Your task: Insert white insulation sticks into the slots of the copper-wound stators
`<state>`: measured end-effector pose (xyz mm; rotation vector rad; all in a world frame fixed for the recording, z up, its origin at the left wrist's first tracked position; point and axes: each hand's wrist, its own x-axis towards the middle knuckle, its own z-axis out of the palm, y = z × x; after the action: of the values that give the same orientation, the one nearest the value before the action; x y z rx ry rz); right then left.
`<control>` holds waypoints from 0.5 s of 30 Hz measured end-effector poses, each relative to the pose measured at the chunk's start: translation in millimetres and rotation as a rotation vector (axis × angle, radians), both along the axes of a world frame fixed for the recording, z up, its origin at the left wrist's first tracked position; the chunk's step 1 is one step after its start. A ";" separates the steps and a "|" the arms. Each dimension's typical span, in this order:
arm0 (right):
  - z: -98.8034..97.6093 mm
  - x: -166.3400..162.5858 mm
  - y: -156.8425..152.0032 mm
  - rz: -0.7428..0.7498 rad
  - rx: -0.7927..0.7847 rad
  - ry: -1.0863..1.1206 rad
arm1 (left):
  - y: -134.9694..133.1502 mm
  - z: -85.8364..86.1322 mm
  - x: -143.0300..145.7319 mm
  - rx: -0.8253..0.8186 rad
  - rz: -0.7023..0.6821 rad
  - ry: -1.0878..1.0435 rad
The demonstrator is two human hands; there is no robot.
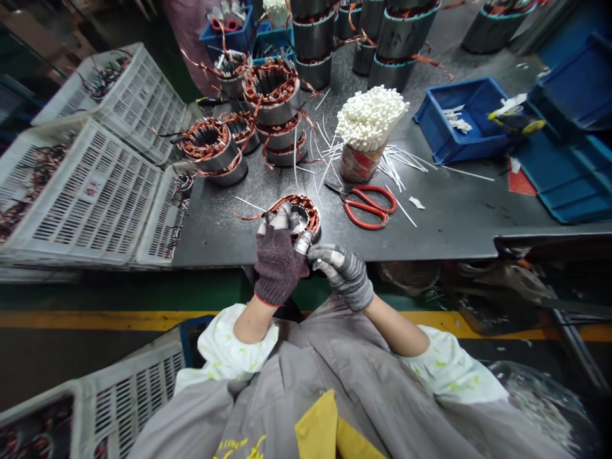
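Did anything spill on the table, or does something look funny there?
Yes, some thin white sticks lie scattered around the can, pointing every which way. That looks messy because many others stand bundled together in it.

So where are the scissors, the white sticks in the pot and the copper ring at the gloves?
Scissors [370, 208], head view: the red handles.
White sticks [370, 115], head view: their bunched tops.
Copper ring [314, 218], head view: windings on its right side.
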<state>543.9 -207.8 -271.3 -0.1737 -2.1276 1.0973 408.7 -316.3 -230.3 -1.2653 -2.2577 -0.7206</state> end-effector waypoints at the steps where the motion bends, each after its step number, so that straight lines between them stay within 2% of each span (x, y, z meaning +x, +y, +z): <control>1: 0.7 4.4 -1.4 0.000 0.013 0.005 | -0.2 0.1 0.5 0.001 -0.003 0.011; 4: -2.1 9.3 -5.3 0.027 0.036 -0.012 | 1.7 -0.5 1.0 -0.019 -0.011 0.032; 9: -5.1 -10.7 -3.9 0.003 -0.038 0.033 | 4.0 -1.0 -0.6 -0.025 -0.008 -0.010; 12: 5.8 -17.5 0.3 0.000 -0.188 0.070 | 0.7 1.7 -1.2 0.034 0.004 -0.126; 15: 18.1 -17.5 5.2 -0.033 -0.468 0.051 | -1.8 7.3 -2.0 0.058 -0.069 -0.201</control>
<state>526.4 -202.5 -253.2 -0.3922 -1.7862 1.5482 406.7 -318.0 -223.0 -1.2997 -2.3406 -0.9714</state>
